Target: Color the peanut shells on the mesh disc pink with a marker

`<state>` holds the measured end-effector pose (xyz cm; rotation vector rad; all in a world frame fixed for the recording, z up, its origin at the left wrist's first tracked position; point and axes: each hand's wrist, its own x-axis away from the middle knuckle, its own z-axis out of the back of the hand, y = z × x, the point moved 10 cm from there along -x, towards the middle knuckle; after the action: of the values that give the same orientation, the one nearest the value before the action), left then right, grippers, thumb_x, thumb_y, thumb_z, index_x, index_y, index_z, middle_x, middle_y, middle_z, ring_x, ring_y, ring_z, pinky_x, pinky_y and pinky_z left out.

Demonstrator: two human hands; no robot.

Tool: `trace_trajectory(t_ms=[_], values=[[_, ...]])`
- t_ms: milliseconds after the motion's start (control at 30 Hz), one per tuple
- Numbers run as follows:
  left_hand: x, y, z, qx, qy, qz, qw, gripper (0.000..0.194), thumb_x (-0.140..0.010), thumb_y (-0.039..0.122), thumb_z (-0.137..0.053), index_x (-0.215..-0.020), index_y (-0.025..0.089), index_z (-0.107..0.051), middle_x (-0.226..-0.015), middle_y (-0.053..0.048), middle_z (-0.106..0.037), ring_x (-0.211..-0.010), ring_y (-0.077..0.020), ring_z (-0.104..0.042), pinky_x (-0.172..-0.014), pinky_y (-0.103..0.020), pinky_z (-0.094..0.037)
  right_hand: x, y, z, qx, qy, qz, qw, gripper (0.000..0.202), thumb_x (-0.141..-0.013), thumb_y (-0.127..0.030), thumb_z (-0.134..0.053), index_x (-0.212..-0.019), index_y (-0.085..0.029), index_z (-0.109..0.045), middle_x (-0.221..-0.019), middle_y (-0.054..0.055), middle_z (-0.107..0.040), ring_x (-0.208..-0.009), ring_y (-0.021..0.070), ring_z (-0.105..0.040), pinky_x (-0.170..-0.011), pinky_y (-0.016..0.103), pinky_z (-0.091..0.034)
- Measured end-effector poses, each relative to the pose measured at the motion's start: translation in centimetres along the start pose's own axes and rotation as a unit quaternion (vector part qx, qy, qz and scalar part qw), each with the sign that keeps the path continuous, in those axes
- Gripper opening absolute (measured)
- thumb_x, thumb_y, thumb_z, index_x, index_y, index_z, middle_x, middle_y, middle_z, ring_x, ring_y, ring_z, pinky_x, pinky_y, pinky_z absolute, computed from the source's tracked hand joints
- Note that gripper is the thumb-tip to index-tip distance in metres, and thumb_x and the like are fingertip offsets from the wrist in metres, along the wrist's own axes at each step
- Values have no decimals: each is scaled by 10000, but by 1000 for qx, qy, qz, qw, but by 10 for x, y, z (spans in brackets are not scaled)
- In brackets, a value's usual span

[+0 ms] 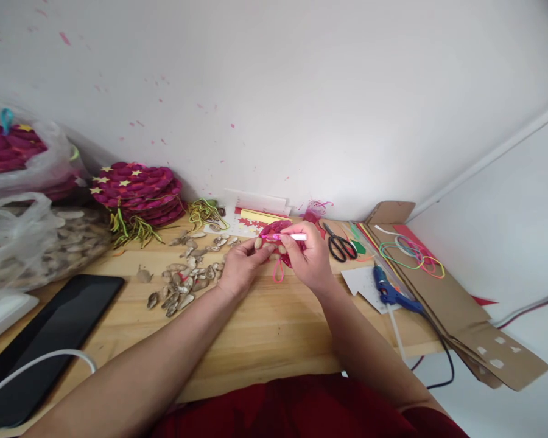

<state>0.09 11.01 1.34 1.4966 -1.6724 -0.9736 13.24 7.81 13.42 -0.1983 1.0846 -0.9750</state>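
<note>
"What's the surface?"
"A pale, grained wooden worktop [278, 331]."
"And lying on it?"
"Left, a flat black rectangular tablet [68, 328] and scattered brown split shells [186, 300]; behind them, a stack of lumpy magenta discs [141, 190]; right, black-handled scissors [338, 239]."

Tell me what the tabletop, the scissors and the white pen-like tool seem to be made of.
Tabletop: probably wood with a smooth finish, given its pale grain lines.
Scissors: likely metal, as the thin dark blades suggest; the smooth black handles could be plastic or coated.
White pen-like tool: likely plastic, from its smooth, even white barrel, but too small to be sure.
</note>
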Motion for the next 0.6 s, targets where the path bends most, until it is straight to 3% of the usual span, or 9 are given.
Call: trace_trajectory(t_ms=[167,367,600], values=[[-1,-6,6,25,36,26,999,400,-569,442,-982,-746,170,-749,-734,5,-718,-674,-131,-596,-703,-264,-476,-1,6,21,22,62,3,998,117,-990,-345,-634,-941,-239,-647,-889,27,-726,-855,201,-668,-826,387,-527],[0,-13,8,81,62,73,992,494,-462,399,-1030,-824,154,-799,-866,-51,-795,-758,-148,-687,-744,-262,-539,0,33,44,-30,119,-69,990,198,-987,-414,-640,-943,-221,-642,-822,3,-710,-733,163,-646,-714,317,-506],[-2,-17,17,67,83,67,992,475,-483,395,-1022,-817,142,-797,-858,-76,-799,-713,-159,-699,-671,-264,-565,-45,87,106,75,178,-143,971,308,-937,-520,-626,-915,-213,-632,-740,-15,-671,-664,159,-602,-669,290,-450]])
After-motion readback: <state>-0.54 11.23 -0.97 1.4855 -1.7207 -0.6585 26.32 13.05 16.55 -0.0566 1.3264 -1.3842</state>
